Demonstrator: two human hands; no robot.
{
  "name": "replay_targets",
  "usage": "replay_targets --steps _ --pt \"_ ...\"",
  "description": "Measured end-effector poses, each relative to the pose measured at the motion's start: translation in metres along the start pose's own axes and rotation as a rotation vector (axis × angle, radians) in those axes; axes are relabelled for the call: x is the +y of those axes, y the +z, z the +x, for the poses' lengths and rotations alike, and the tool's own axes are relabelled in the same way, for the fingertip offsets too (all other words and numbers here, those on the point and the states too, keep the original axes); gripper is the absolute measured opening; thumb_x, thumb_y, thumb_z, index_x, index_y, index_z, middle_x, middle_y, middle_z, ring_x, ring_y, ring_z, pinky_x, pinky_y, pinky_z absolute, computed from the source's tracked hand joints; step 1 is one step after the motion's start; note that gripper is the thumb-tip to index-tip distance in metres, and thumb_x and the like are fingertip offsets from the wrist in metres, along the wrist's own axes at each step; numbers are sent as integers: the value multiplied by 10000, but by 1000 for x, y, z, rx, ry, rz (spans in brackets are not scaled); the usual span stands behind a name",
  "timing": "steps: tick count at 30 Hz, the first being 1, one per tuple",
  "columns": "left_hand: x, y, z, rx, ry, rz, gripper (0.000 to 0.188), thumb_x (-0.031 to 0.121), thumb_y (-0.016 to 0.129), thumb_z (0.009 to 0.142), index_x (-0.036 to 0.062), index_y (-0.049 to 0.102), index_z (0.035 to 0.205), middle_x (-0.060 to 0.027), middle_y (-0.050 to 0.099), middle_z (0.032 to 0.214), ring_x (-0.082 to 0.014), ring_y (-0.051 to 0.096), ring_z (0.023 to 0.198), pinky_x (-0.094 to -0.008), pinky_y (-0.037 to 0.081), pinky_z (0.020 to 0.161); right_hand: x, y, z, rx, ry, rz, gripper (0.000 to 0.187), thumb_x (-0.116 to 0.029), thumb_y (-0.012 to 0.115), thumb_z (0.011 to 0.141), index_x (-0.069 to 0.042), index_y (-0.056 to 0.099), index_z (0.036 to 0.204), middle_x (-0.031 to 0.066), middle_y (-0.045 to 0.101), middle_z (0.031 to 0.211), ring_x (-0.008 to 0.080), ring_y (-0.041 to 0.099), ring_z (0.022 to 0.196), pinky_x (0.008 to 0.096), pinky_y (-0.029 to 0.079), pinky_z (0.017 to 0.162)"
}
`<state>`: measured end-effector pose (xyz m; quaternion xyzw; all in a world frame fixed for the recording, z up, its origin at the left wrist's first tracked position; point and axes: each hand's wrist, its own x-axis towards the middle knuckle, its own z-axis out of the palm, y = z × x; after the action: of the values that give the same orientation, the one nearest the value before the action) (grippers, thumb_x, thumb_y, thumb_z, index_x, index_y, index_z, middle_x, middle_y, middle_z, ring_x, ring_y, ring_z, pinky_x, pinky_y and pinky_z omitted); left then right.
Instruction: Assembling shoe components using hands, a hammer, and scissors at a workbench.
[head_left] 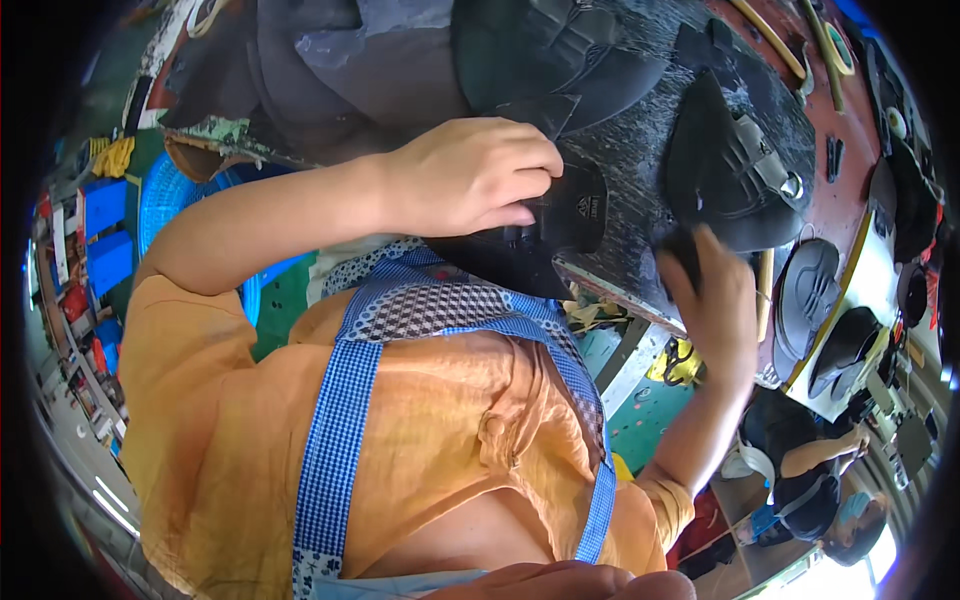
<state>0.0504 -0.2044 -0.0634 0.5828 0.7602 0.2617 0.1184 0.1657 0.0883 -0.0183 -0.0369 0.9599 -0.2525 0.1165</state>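
Leather, or something much like it, seems to make up the black piece [578, 212], which lies at the near edge of the tabletop [630, 165], its near lobe hanging over the side. I would judge it light and flexible, a little slick on its smooth face, hardly fragile, though likely to crease or scuff. A pinch on its margin, thumb on the near face, looks surest; the overhanging part may sag or slide if left unsupported.

The left grip [488, 178] is clenched on the piece, thumb on the near side and fingers curled over the far side. The right grip [712, 290] is blurred beside a dark object [682, 252] at the tabletop's near right; I cannot tell whether it is grasping that object.

A strapped upper [735, 165] with a metal buckle lies to the right, crowding the room there. Another dark upper [545, 55] sits just beyond the piece, with dark sheets [370, 85] at the far left. Wooden-handled tools [768, 38] lie well apart, far right.
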Motion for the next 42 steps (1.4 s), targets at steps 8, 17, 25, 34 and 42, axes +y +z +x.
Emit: replay_targets --steps 8,17,25,34,42 --pt "-8 2 72 -40 31 -95 405 88 840 722 51 567 1019 -79 563 1004 -294 592 891 -406 501 868 -3 12 -69 184 -52 223 624 -246 895 703 0 643 1217 131 678 1034 240 647 913 348 510 786" --pt "30 -20 78 31 -328 -889 300 105 848 825 12 660 1040 5 682 909 -44 605 842 -224 510 769 -20 44 -20 482 142 866 167 -161 682 990 -10 674 921 -66 576 770 23 465 718 192 371 651" --pt "28 -11 80 134 -361 -1041 166 134 749 931 -13 702 993 13 683 864 -25 604 804 -200 499 738 -17 43 -15 452 179 979 156 -155 700 975 -11 676 920 -64 593 774 25 482 727 196 377 649" --pt "35 -2 109 206 -89 -914 356 291 705 970 16 689 1194 -42 718 1046 -129 638 981 -321 492 917 23 -6 -57 669 237 782 121 -86 700 942 -6 695 1032 -33 606 837 54 551 745 222 450 631" --pt "-28 10 258 135 106 237 558 334 761 773 75 680 1261 -123 510 1450 -349 372 1386 -515 333 1126 236 -100 -129 1107 537 179 440 -234 622 1029 30 576 1379 64 665 1143 113 605 974 257 485 891"
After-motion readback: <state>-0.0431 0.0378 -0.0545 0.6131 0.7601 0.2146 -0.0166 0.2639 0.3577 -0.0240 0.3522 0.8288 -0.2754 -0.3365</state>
